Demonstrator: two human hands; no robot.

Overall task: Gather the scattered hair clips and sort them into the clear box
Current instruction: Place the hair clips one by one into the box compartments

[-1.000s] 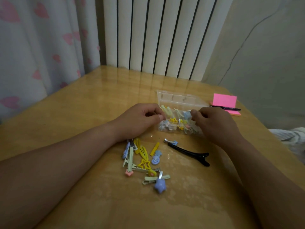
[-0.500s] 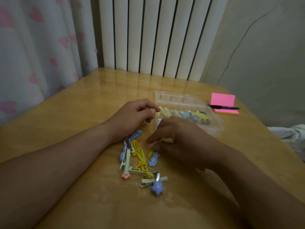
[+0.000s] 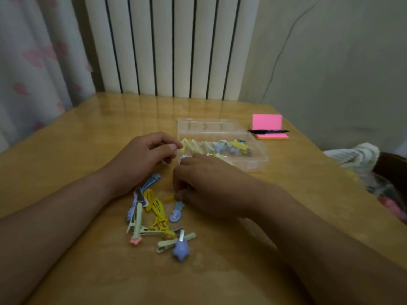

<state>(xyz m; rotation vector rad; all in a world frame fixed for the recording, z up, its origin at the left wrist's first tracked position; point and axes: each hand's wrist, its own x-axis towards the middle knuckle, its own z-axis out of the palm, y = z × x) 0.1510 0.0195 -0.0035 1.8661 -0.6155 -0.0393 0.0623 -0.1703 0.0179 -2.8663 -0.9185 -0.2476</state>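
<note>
Fingers (image 3: 179, 193) of right hand (image 3: 211, 186) pinch yellow clip (image 3: 170, 198) on surface (image 3: 105, 133) near clear box (image 3: 220, 125); left hand (image 3: 143, 159) curled, hold unclear. Clip likely light, stiff, slick; pinch across its narrow middle.

Picking loose hair clips (image 3: 154, 216) off a wooden table (image 3: 88, 139) beside a clear box (image 3: 257, 159).
Pinching a small yellow clip (image 3: 170, 198) against the tabletop with the curled fingertips of the right hand (image 3: 211, 190), at the far edge of the blue, yellow, green and pink heap. Resting the left hand (image 3: 141, 159), loosely curled, with its thumb by the box's near-left corner. Inside the box, more yellow and blue clips. Beyond it, a black pen (image 3: 267, 131) across pink sticky notes (image 3: 267, 122).
</note>
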